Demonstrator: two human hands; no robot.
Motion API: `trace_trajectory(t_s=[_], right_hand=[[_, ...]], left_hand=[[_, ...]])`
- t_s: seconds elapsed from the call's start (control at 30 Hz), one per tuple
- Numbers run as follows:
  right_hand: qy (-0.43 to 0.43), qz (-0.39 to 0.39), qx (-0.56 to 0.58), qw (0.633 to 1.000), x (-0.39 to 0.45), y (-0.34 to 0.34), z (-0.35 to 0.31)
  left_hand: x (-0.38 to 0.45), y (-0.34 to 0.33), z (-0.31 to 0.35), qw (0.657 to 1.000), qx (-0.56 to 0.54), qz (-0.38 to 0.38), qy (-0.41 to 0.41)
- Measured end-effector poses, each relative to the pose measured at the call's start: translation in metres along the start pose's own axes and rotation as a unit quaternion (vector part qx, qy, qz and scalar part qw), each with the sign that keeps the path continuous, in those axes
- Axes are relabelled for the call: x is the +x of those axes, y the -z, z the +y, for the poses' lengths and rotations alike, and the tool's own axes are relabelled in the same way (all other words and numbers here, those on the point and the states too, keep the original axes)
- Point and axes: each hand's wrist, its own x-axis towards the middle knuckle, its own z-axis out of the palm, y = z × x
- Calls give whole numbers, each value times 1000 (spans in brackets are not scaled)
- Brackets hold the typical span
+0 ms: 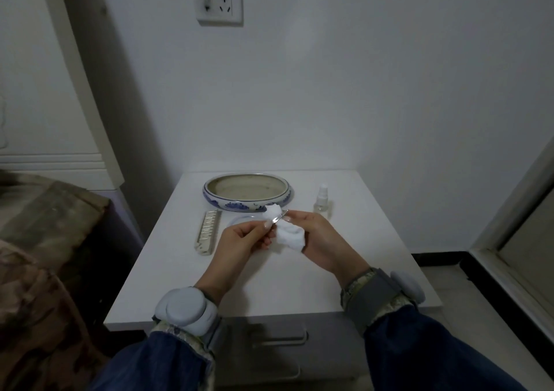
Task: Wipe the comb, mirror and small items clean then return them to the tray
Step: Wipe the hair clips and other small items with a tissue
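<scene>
Fingers (265, 225) of the left hand (239, 240) pinch one end of a thin metal item (278, 217), probably a nail file or tweezers, can't tell which; right hand (317, 236) fingers curl round a white cloth (289, 234) wadded against that item, so the wipe on it looks mid-way

Progress, biggest first: table (269, 285) carries everything. Tray (247, 200), blue-and-white dish at the far side, looks empty, so nothing returned yet. Comb (207, 233) lies flat on the table left of the hands, well outside the tray; can't judge if it's already wiped. Mirror (239, 219), round disc just in front of the tray, mostly covered by the hands and cloth. Small clear bottle (323, 200) stands upright right of the tray, state unknown

Left to do, my read: finish this item, cover whatever's unwiped, put all of it back in the tray

Hard to see: dim light, the metal item's shape, mirror's full outline, right-hand fingertips behind the cloth
</scene>
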Motion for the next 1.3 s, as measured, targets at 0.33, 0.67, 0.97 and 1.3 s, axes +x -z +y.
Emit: trace_trajectory(t_s=[0.33, 0.67, 0.97, 1.3], right_hand=[[14, -17, 123, 992, -7, -6, -13], [-14, 21, 76, 997, 3, 3, 1], [-24, 11, 70, 997, 2, 2, 2], [16, 45, 159, 986, 4, 9, -3]], left_hand=[[2, 3, -2, 1000, -8, -3, 2], [4, 1, -4, 999, -42, 3, -13], [6, 3, -11, 999, 32, 12, -29], [5, 2, -6, 1000, 0, 18, -24]])
